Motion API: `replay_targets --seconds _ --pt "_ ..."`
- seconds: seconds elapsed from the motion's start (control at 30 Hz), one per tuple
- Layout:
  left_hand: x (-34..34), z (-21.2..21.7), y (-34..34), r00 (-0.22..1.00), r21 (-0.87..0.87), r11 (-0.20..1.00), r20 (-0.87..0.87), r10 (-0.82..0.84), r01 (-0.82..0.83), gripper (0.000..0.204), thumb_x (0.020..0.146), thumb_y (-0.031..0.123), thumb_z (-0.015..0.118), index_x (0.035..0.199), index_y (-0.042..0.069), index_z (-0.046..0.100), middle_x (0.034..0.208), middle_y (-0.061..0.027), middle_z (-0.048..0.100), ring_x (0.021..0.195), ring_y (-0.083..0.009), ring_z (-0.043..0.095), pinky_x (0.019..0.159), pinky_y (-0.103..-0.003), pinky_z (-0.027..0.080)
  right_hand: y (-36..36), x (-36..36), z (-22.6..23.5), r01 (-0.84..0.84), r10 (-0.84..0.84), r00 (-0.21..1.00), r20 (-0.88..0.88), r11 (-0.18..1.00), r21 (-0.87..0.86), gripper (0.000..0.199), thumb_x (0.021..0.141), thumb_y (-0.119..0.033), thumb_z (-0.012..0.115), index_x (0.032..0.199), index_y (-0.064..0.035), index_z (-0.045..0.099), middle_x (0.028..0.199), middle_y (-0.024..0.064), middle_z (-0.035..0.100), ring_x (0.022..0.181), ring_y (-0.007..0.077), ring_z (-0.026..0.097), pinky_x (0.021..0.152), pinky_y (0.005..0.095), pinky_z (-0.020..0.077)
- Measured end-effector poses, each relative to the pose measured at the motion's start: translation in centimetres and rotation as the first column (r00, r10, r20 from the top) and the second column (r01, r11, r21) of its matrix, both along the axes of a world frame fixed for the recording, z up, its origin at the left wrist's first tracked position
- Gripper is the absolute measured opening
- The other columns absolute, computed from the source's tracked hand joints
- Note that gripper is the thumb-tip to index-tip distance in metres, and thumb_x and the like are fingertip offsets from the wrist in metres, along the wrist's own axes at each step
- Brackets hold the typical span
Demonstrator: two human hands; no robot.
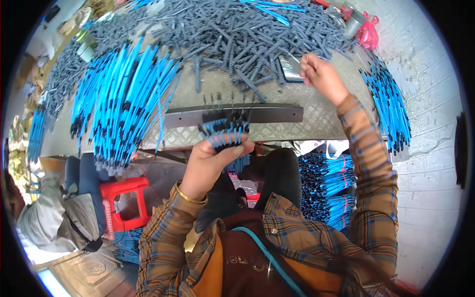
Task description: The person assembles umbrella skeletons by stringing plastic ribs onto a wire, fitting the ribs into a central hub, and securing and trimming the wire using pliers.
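My left hand is closed around a fanned bundle of thin blue sticks with black ends, held in front of the table's near edge. Several thin dark pins stick up from the far end of the bundle. Up and to the right, my right hand is closed in a pinch. A thin, pale, pin-like piece shows at its fingertips, slanting toward the upper left. Right under those fingers lies a small dark flat tray with a shiny surface.
A dark metal bar lies along the table's near edge. Grey plastic pieces are heaped across the back. Blue stick bundles lie left and right, with more below. A red stool stands lower left, beside another seated person.
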State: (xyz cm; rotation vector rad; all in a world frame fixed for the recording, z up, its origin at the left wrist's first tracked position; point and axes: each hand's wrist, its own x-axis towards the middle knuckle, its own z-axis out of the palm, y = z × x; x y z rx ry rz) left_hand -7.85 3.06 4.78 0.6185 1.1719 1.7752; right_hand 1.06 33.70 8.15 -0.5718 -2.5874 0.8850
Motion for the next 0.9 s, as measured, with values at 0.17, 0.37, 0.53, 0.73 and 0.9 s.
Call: replay_targets --seconds 0.17,0.37,0.53,0.73,0.9 --pt "0.1 -0.1 0.2 0.999 0.026 0.999 -0.020 0.032 -0.032 0.020 0.082 0.001 0.056 0.102 0.000 0.059 0.092 -0.0137 0.064 0.085 -0.0201 0.062 0.079 -0.033 0.049 -10.3 2.5 2.7 -0.180 0.173 0.972 -0.160 0.983 -0.032 0.006 0.087 -0.007 0.047 0.090 -0.0031 0.050 0.067 0.0047 0.049 0.061 0.0092 0.048 0.055 0.0265 0.0410" --pt "0.3 -0.3 0.2 0.998 0.048 0.998 -0.044 0.045 -0.042 0.020 0.082 0.002 0.057 0.101 0.000 0.059 0.091 -0.0129 0.065 0.085 -0.0195 0.062 0.077 -0.032 0.050 -15.2 4.2 3.8 -0.247 0.256 0.946 -0.197 0.967 0.071 0.008 0.082 -0.006 0.055 0.090 -0.0045 0.056 0.069 0.0074 0.054 0.062 0.0177 0.054 0.055 0.0289 0.0423" --pt "0.4 -0.6 0.0 0.998 0.084 0.996 -0.052 0.040 -0.035 0.019 0.082 0.003 0.059 0.101 0.001 0.060 0.091 -0.0117 0.065 0.085 -0.0176 0.062 0.076 -0.028 0.049 -15.2 3.7 2.4 -0.218 0.321 0.861 -0.394 0.934 0.284 0.014 0.080 -0.008 0.058 0.094 -0.0080 0.060 0.073 0.0108 0.058 0.064 0.0267 0.057 0.055 0.0318 0.0438" --pt "0.5 -0.5 0.0 0.994 0.048 0.997 -0.091 0.067 -0.063 0.018 0.081 0.002 0.058 0.100 0.000 0.060 0.089 -0.0137 0.065 0.085 -0.0226 0.063 0.076 -0.033 0.051 -14.8 3.5 2.0 -0.212 0.302 0.850 -0.432 0.946 0.246 0.016 0.080 -0.008 0.059 0.095 -0.0093 0.061 0.073 0.0103 0.059 0.065 0.0281 0.057 0.055 0.0324 0.0439" --pt "0.6 -0.6 0.0 0.993 0.056 0.997 -0.100 0.056 -0.051 0.018 0.081 0.004 0.060 0.099 0.001 0.061 0.091 -0.0115 0.065 0.085 -0.0177 0.062 0.075 -0.028 0.048 -14.9 3.6 2.1 -0.209 0.307 0.880 -0.363 0.936 0.284 0.017 0.079 -0.009 0.058 0.096 -0.0106 0.061 0.070 0.0089 0.056 0.063 0.0275 0.056 0.053 0.0331 0.0429"
